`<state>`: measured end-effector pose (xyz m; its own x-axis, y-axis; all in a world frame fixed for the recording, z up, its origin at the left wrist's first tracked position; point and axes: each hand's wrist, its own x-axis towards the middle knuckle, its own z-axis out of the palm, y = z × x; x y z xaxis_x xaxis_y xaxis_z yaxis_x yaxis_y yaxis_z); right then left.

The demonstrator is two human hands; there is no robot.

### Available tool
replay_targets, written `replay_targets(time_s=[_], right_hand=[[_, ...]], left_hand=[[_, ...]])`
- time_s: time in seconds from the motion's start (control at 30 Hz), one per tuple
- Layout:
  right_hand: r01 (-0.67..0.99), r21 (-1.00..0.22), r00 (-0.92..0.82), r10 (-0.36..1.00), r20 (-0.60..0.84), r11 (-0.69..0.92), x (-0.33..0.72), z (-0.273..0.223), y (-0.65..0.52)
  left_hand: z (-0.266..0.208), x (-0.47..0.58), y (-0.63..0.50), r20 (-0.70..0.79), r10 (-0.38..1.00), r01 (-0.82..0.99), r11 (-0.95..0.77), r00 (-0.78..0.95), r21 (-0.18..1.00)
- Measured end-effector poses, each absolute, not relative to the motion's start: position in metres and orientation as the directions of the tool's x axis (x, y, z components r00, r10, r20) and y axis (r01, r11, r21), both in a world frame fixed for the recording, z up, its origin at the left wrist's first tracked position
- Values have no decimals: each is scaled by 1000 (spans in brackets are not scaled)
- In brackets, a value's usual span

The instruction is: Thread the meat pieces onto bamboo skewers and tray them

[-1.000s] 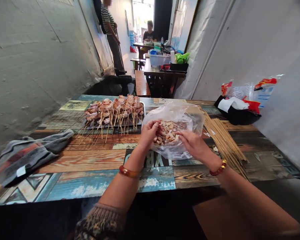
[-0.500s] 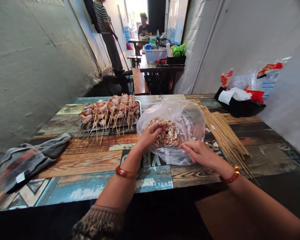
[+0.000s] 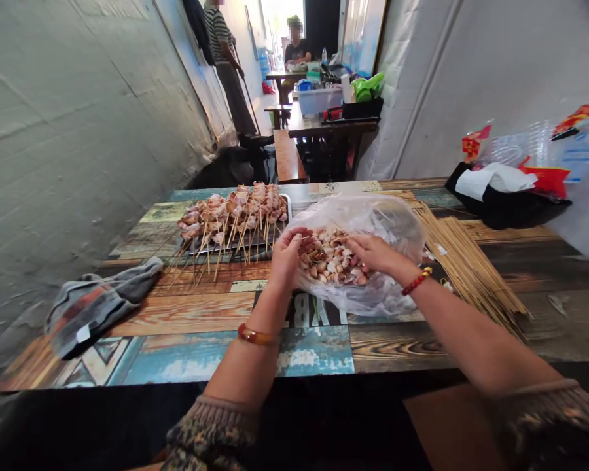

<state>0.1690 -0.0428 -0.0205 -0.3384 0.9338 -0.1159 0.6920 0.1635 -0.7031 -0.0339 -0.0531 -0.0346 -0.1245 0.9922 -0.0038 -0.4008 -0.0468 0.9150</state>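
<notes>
A clear plastic bag (image 3: 397,222) lies spread open on the table, holding many small pale and pinkish pieces (image 3: 331,265) whose exact kind I cannot make out. My left hand (image 3: 288,257) is at the bag's left side, thumb and fingers curled together above the pieces; what they pinch is too small to name. From the right, my right hand (image 3: 375,254) reaches over the bag, its fingers drawn together at the far side of the pieces. Its fingertips are partly hidden. Bare bamboo skewers (image 3: 476,265) lie in a bundle right of the bag.
Left of the bag, a metal tray (image 3: 288,206) carries piled skewered raw meat (image 3: 235,209), stick ends towards me. A grey cloth (image 3: 103,304) lies at the left. A black container (image 3: 505,206) with packets stands at the back right. Two people are farther back.
My right hand has moved from the bag's near edge to the far side of the pieces. My left hand has drawn back to the bag's left side. The view has shifted slightly.
</notes>
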Motion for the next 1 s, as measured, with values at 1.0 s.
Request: replay_targets(time_s=[1.0], right_hand=[[550,-698,-509,846,156,460,217,11,-37]], left_hand=[[-61,-40,-50,286,946,220,-250,-150,943]])
